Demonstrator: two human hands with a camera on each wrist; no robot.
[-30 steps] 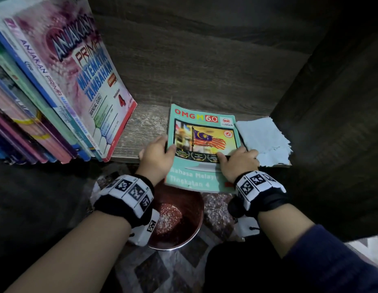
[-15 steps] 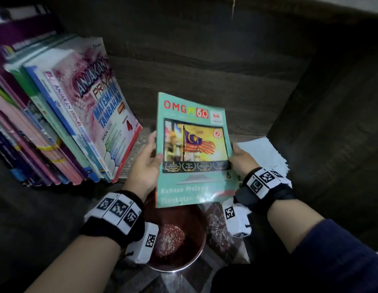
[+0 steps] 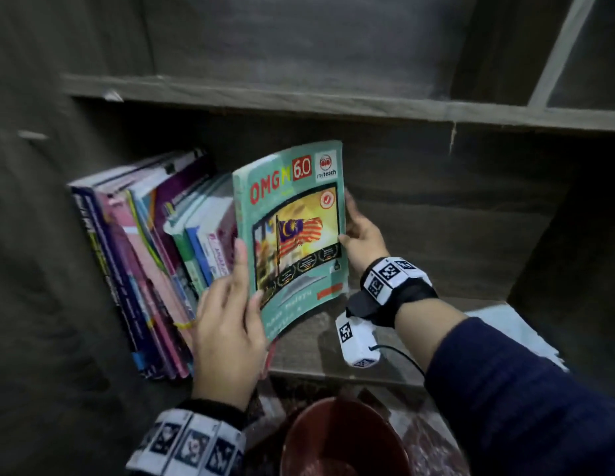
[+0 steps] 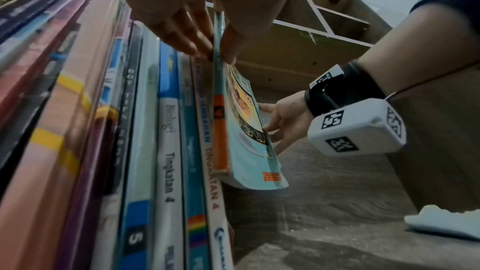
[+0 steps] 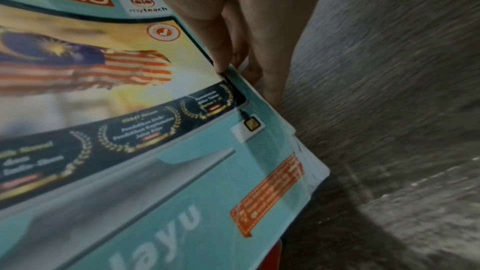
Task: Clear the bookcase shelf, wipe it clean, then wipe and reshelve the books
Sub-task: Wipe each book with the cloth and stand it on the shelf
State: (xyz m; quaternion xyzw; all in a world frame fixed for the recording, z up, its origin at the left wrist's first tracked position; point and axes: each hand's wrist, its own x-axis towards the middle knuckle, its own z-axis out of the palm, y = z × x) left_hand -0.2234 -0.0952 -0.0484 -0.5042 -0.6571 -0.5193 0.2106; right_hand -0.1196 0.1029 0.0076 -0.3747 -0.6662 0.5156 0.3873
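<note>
A teal workbook (image 3: pixel 292 231) stands nearly upright on the wooden shelf (image 3: pixel 395 341), its cover bowed, just right of a leaning row of books (image 3: pixel 151 255) at nine o'clock. The left hand (image 3: pixel 227 331) pinches its spine edge, fingers (image 4: pixel 187 34) behind and thumb in front. The right hand (image 3: pixel 362 238) grips the opposite edge at three o'clock, thumb on the cover. A pale cloth (image 3: pixel 512 334) lies on the shelf at four o'clock; a red bowl (image 3: pixel 343 441) sits below.
</note>
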